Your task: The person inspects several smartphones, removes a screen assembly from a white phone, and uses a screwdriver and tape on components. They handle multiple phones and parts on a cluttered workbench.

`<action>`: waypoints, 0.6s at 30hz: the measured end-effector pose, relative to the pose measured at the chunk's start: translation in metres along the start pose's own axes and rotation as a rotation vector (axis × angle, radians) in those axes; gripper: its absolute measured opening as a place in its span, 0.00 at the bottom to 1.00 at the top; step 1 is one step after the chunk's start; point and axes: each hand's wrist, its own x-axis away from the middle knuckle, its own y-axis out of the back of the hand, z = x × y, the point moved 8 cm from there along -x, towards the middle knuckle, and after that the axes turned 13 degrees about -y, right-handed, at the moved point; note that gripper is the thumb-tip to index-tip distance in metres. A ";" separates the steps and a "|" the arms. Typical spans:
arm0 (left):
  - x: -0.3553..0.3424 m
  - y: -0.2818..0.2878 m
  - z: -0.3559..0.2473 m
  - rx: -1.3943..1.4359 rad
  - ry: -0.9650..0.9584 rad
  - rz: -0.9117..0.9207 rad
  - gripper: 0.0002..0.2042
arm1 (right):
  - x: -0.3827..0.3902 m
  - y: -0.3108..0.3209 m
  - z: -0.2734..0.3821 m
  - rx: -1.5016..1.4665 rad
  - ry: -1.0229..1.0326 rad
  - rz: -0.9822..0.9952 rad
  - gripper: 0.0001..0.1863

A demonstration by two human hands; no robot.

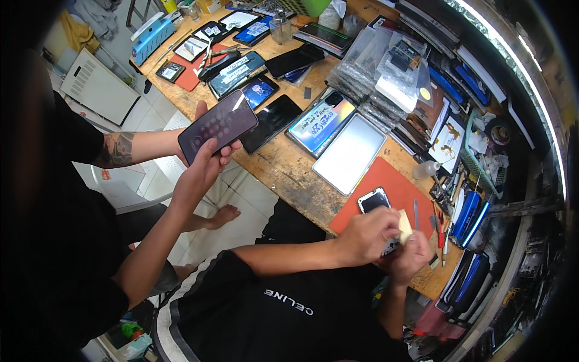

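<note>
Over the right end of the workbench my left hand (366,237) is closed, its fingertips pinching a small pale yellow piece (404,225). My right hand (412,258) is closed too, its fingers at the lower end of the same piece. Whether the piece is paper, tape or a pad, I cannot tell. Right behind my hands a phone (373,200) with a white frame and dark screen lies on a red mat (356,204). My hands hide its near part. A grey metal strip (416,216) rests on the mat beside my right hand.
A co-worker's hands (205,163) hold a dark phone (218,127) at the left. Several phones lie along the wooden bench (265,175), with a silver tray-like panel (350,153) near the mat. Tweezers and screwdrivers (441,232), a bottle (426,170) and a green basket (482,158) stand right.
</note>
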 end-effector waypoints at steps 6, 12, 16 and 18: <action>0.002 0.027 0.033 0.236 0.354 -0.098 0.05 | -0.069 0.066 0.020 0.005 0.125 -0.195 0.14; 0.015 0.021 0.026 0.197 0.414 -0.010 0.07 | -0.244 0.153 0.074 0.962 0.478 -0.569 0.17; 0.019 0.025 0.010 0.051 0.293 0.011 0.06 | -0.258 0.141 0.096 0.994 0.636 -0.614 0.19; 0.026 0.034 0.020 0.058 0.387 -0.028 0.06 | -0.216 0.115 0.115 0.836 0.683 -0.631 0.18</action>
